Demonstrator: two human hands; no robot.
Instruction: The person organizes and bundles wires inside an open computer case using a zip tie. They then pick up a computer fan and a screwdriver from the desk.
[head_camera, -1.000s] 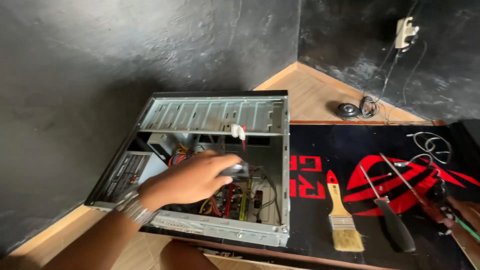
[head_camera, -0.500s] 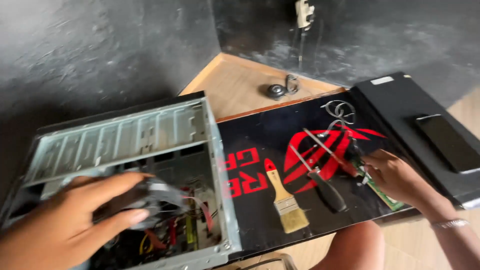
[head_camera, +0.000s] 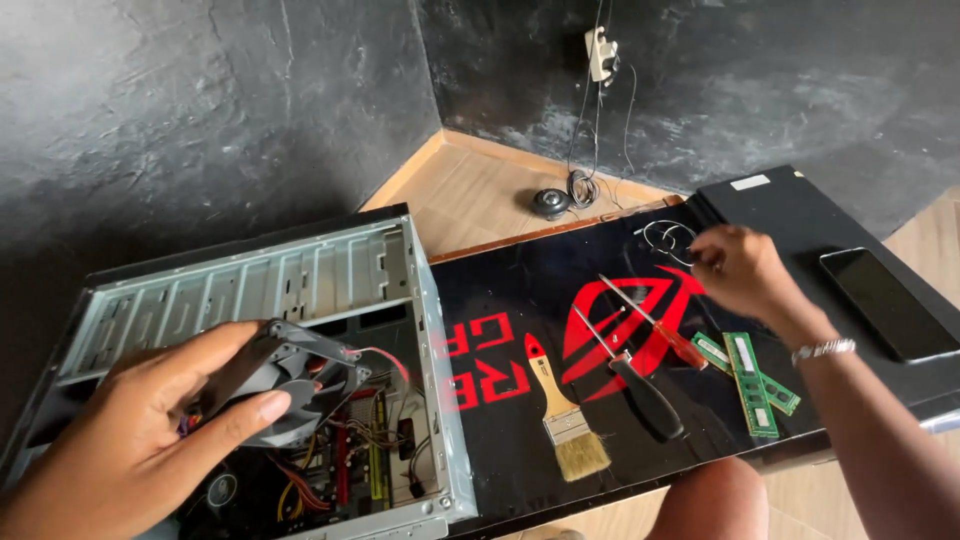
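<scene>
My left hand (head_camera: 150, 440) grips a black case fan (head_camera: 300, 385) and holds it tilted above the inside of an open grey computer case (head_camera: 330, 270) lying on its side. Red and yellow wires (head_camera: 340, 460) and a circuit board show below the fan. My right hand (head_camera: 745, 272) reaches over a black mat with a red pattern (head_camera: 520, 290), fingers pinched at a coil of thin wire (head_camera: 665, 240); whether it holds the wire I cannot tell.
On the mat lie a paintbrush with a red handle (head_camera: 560, 410), two screwdrivers (head_camera: 640, 375), and green memory sticks (head_camera: 750, 380). A black phone (head_camera: 885, 300) rests on a black panel (head_camera: 790, 210) at right. A small round object and cables (head_camera: 560, 198) sit on the wooden floor.
My left hand has lifted the fan out of the case. My right hand moved from the memory sticks up to the wire coil. The view swung right.
</scene>
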